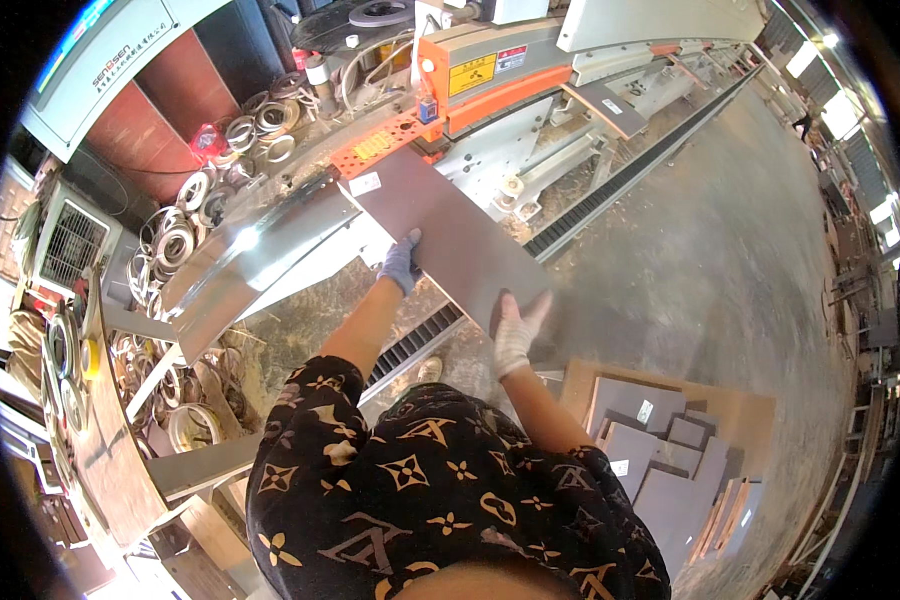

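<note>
1. A long brown panel (pixel 440 235) lies slanted, its far end by the orange guide (pixel 390 140) at the machine's infeed and its near end out over the floor (pixel 690 260), so both hands carry the overhang.
2. The left hand (pixel 401 264), in a bluish glove, presses against the panel's left long edge, fingers curled onto it, probably to keep it square to the guide.
3. The right hand (pixel 515 325), in a white glove, cups the near corner, thumb on top; the fingers beneath are hidden, so I judge it a clasp.
4. More cut panels (pixel 660 460) lie stacked on a board (pixel 745 410) on the floor at the person's right, within reach.
</note>
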Demonstrator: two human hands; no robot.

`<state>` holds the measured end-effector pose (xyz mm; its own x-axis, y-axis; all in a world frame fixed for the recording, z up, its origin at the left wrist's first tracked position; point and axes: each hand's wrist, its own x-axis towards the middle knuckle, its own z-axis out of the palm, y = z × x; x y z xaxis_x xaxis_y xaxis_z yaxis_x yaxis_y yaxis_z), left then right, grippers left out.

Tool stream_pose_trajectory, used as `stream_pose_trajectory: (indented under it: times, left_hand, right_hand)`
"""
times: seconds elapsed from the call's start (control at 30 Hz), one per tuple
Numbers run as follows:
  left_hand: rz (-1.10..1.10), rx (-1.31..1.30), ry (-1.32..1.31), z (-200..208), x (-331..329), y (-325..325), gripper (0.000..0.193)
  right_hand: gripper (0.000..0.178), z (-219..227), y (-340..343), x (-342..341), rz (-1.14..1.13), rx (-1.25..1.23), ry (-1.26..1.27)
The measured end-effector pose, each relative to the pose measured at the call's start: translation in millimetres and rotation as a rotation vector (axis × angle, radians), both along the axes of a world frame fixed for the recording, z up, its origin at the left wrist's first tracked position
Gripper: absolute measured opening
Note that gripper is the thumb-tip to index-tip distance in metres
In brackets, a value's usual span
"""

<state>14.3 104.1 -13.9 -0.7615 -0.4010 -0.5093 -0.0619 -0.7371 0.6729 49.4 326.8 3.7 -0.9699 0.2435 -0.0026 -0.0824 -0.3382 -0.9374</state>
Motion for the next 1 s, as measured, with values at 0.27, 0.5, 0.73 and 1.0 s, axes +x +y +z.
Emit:
stream_pose_trajectory:
  times: [0.27, 0.5, 0.73, 1.0]
  left_hand:
    - [0.15, 0.145, 0.032, 9, -58, -19, 0.039]
    - [0.152, 0.099, -0.021, -7, -68, -19, 0.042]
    - [0.219, -0.304, -0.294, 58, -108, 39, 0.052]
    - [-0.056, 0.066, 0.003, -14, -214, 18, 0.037]
  right_hand:
    - [0.062, 6, -11, 6, 0.155, 0.155, -0.157]
    - [0.048, 34, 78, 40, 0.145, 0.034, -0.344]
    - [0.048, 24, 192, 93, -0.247, 0.164, -0.367]
    - [0.05, 12, 274, 226, -0.777, 0.34, -0.529]
